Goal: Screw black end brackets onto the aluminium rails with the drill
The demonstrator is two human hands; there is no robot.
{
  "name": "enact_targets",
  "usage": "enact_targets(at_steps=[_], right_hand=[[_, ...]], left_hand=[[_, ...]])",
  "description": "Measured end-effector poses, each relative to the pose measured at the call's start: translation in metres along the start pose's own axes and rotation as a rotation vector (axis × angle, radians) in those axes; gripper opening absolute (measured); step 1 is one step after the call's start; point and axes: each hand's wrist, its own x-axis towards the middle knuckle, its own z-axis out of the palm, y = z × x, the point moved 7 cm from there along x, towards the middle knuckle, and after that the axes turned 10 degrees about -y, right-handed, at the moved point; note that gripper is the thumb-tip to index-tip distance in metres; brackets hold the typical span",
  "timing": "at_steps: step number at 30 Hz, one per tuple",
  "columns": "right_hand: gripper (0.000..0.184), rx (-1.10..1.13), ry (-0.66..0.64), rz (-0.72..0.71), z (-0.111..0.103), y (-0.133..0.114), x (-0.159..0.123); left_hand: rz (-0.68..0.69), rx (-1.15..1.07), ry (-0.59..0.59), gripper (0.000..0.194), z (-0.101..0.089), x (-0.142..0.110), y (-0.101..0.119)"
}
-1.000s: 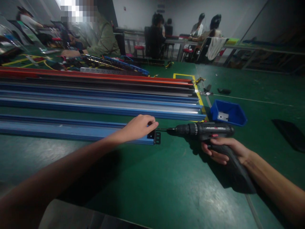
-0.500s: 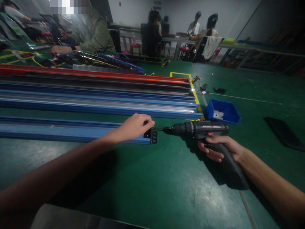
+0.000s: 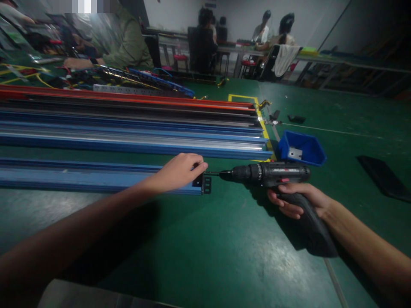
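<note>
A long blue metal rail lies on the green table, its right end capped by a small black bracket. My left hand rests closed on that end of the rail, fingertips at the bracket. My right hand grips the handle of a black cordless drill, held level. The drill's bit points left and its tip meets the bracket.
More blue, grey and red rails lie stacked behind. A blue parts bin with a metal piece stands right of them. A dark flat strip lies far right. Other people sit at tables behind.
The view has shifted slightly; both hands, the drill and the rail keep the same arrangement, with the bit still at the bracket.
</note>
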Motion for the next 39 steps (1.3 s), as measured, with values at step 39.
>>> enact_targets(at_steps=[39], right_hand=[[0.025,-0.018,0.032,0.008,0.0005,0.0007,-0.0002]], left_hand=[[-0.005,-0.004,0.011,0.037,0.0,0.0007,0.0001]])
